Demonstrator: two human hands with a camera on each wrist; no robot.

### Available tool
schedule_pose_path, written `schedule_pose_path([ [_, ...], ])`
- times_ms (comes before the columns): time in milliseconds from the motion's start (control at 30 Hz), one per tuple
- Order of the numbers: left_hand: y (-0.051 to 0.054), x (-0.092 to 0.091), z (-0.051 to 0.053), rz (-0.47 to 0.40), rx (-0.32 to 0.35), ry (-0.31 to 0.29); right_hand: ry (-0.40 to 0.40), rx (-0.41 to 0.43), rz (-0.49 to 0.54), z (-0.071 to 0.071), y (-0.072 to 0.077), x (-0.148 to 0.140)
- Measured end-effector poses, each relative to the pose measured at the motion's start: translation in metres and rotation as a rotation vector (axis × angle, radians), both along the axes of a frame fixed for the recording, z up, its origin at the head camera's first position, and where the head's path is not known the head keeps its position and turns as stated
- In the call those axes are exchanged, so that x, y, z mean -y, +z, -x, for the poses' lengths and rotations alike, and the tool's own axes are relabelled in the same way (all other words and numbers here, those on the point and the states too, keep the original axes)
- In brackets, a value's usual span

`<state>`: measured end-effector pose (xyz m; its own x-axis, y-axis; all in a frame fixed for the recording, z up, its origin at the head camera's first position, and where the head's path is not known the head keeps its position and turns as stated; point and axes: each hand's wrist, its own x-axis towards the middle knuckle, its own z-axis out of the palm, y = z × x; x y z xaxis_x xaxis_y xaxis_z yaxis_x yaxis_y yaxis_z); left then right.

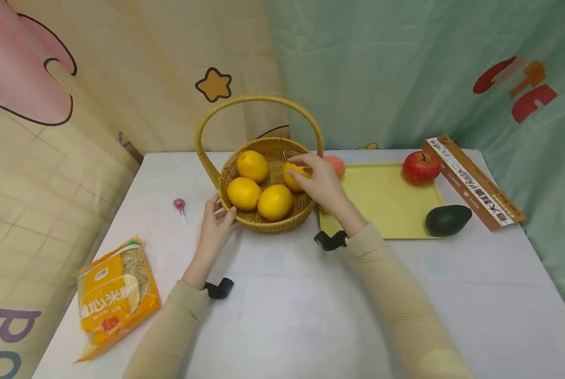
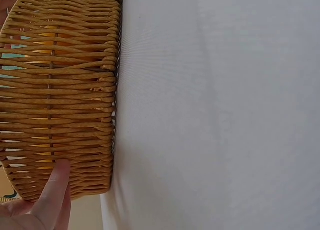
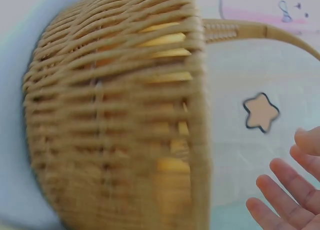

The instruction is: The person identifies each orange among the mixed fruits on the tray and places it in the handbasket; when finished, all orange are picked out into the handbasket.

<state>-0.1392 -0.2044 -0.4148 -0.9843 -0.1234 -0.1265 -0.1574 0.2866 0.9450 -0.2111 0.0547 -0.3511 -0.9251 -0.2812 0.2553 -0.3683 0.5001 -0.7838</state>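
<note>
A wicker basket [image 1: 282, 227] with a tall arched handle [image 1: 258, 98] stands on the table and contains several lemons [image 1: 275, 202]. At its near left side, my left hand [image 1: 217, 223] holds the basket, thumb at the rim and a finger [image 2: 54, 192] lying against the woven outer wall. My right hand [image 1: 321, 181] is over the right part of the basket, beside the rightmost lemon [image 1: 290, 178], which it partly covers. In the right wrist view the right fingers [image 3: 285, 192] are spread and loose above the rim, with nothing seen between them.
A yellow tray [image 1: 382, 197] lies to the right, with a red round fruit [image 1: 422, 168], an avocado [image 1: 448, 220] and a pinkish fruit [image 1: 335, 166] at its edges. Beyond it is a pasta box [image 1: 476, 181]. Leftward lie a lollipop [image 1: 179, 204] and an orange food bag [image 1: 116, 295].
</note>
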Motion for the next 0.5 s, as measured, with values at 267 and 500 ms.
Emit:
schedule_pose_path([
  [267, 0.005, 0.01, 0.003, 0.053, 0.023, -0.006, -0.087, 0.013, 0.101, -0.013, -0.006, -0.046],
  [500, 0.026, 0.012, 0.003, 0.219, -0.092, 0.044, -0.187, 0.033, 0.046, -0.016, -0.015, -0.09],
])
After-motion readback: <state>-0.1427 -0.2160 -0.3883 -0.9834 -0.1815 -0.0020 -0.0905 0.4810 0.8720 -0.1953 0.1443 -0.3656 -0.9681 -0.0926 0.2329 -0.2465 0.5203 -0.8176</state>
